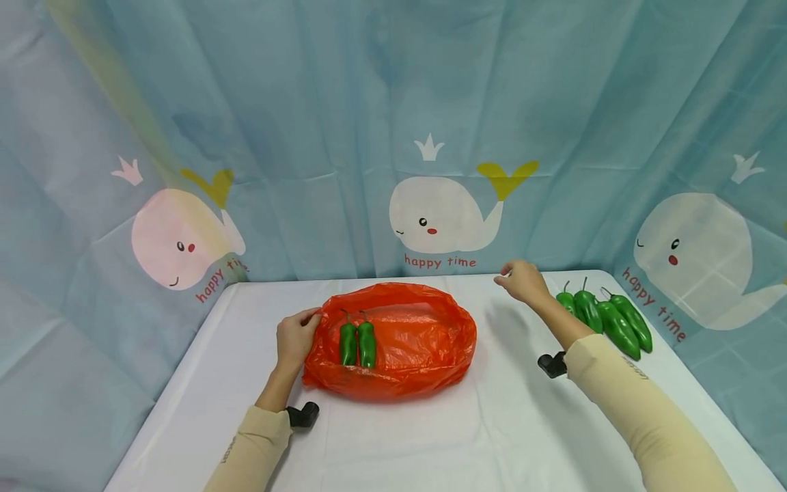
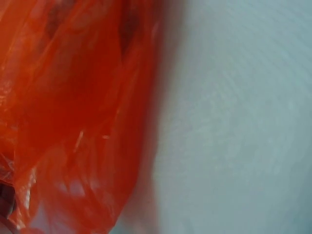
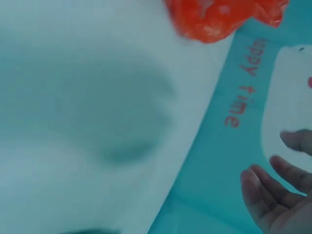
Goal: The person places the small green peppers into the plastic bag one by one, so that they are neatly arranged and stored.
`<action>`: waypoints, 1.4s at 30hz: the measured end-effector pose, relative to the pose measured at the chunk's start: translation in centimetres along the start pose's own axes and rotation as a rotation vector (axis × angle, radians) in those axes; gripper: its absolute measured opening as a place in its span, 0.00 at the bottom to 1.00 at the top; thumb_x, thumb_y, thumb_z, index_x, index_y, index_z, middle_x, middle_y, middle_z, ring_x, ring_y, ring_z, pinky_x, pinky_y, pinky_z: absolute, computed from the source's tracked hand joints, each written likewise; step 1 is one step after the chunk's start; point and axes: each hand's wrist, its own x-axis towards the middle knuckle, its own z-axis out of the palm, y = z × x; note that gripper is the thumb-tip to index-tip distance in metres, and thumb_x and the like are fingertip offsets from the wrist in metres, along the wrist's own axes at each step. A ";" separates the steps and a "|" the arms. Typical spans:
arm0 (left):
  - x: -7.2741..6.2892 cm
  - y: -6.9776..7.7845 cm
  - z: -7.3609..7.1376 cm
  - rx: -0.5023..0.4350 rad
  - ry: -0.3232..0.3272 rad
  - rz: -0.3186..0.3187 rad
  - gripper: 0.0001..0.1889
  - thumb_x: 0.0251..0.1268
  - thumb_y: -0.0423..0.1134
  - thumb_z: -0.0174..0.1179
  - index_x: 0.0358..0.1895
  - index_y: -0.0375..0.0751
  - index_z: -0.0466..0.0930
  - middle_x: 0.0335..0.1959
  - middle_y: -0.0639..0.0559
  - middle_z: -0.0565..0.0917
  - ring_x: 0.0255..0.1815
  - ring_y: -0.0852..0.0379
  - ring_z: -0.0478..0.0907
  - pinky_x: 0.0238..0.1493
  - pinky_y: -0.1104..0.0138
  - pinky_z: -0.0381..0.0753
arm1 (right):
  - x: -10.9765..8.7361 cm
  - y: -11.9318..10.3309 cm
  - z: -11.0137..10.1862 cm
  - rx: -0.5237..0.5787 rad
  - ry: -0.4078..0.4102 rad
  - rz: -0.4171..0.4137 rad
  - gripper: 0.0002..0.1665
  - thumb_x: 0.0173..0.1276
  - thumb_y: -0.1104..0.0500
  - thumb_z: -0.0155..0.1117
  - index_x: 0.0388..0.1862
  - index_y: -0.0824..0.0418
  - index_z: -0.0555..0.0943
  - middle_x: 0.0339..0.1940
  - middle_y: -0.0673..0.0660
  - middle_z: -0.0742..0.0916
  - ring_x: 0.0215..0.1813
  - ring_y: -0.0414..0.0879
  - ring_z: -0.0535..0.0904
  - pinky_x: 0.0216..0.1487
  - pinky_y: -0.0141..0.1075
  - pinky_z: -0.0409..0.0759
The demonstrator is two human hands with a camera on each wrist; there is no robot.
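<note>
A red plastic bag (image 1: pixel 406 383) lies on the table with its mouth spread wide and its rim standing up. Two green peppers (image 1: pixel 357 344) are side by side in its left part, stems toward the back. My left hand (image 1: pixel 296 339) pinches the bag's left rim; in the left wrist view the red film (image 2: pixel 73 117) fills the left side, with the fingers barely visible at the corner. Up in the air right of the bag is my right hand (image 1: pixel 521 280), fingers loosely bent and holding nothing. The right wrist view shows these parted fingers (image 3: pixel 285 190).
Several more green peppers (image 1: pixel 617 326) lie at the table's back right, partly behind the right forearm. A white cloth covers the table (image 1: pixel 399 444). Blue curtains (image 1: pixel 344 123) with whale prints stand along its back and sides.
</note>
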 end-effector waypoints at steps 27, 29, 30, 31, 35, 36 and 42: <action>-0.2 -0.2 0.1 0.014 0.017 0.009 0.14 0.70 0.39 0.58 0.50 0.35 0.85 0.46 0.37 0.87 0.47 0.43 0.83 0.52 0.51 0.83 | -1.1 8.2 -1.6 -0.167 -0.024 0.222 0.27 0.71 0.52 0.53 0.52 0.77 0.74 0.50 0.75 0.82 0.48 0.69 0.79 0.43 0.55 0.79; -0.2 -0.2 0.0 0.018 0.017 0.009 0.14 0.70 0.39 0.58 0.50 0.35 0.85 0.46 0.37 0.87 0.47 0.43 0.83 0.52 0.51 0.83 | -1.2 8.6 -1.6 -0.172 -0.021 0.224 0.26 0.71 0.53 0.53 0.50 0.78 0.75 0.47 0.75 0.83 0.44 0.67 0.80 0.41 0.54 0.80; -0.3 -0.2 0.0 0.018 0.017 0.008 0.14 0.70 0.39 0.58 0.50 0.35 0.85 0.46 0.37 0.87 0.47 0.43 0.83 0.52 0.51 0.83 | -1.3 8.8 -1.6 -0.175 -0.021 0.223 0.26 0.70 0.53 0.54 0.48 0.78 0.76 0.44 0.74 0.83 0.41 0.65 0.81 0.39 0.53 0.80; -0.3 -0.2 0.0 0.018 0.016 0.006 0.14 0.70 0.39 0.58 0.50 0.35 0.85 0.46 0.37 0.87 0.47 0.42 0.83 0.52 0.51 0.83 | -1.4 9.0 -1.6 -0.174 -0.021 0.223 0.25 0.70 0.53 0.54 0.46 0.78 0.76 0.41 0.73 0.84 0.38 0.63 0.80 0.36 0.51 0.80; -0.3 -0.1 0.0 0.012 0.014 -0.005 0.14 0.70 0.39 0.57 0.50 0.35 0.85 0.47 0.37 0.87 0.48 0.42 0.83 0.53 0.51 0.83 | -1.7 9.5 -1.6 -0.160 -0.016 0.225 0.21 0.69 0.54 0.55 0.36 0.75 0.77 0.30 0.68 0.83 0.30 0.56 0.77 0.28 0.45 0.76; -0.3 -0.1 0.0 0.010 0.011 -0.008 0.14 0.70 0.39 0.57 0.51 0.35 0.85 0.47 0.37 0.87 0.49 0.42 0.83 0.53 0.51 0.83 | -1.7 9.6 -1.5 -0.159 -0.013 0.228 0.21 0.69 0.54 0.56 0.35 0.75 0.77 0.30 0.69 0.83 0.30 0.57 0.77 0.29 0.46 0.77; -0.4 0.0 -0.1 0.006 0.012 -0.001 0.14 0.70 0.38 0.57 0.51 0.34 0.85 0.47 0.37 0.87 0.48 0.42 0.83 0.53 0.51 0.83 | -1.9 9.9 -1.4 -0.175 -0.024 0.273 0.24 0.68 0.53 0.57 0.39 0.78 0.79 0.39 0.76 0.83 0.38 0.66 0.81 0.33 0.51 0.79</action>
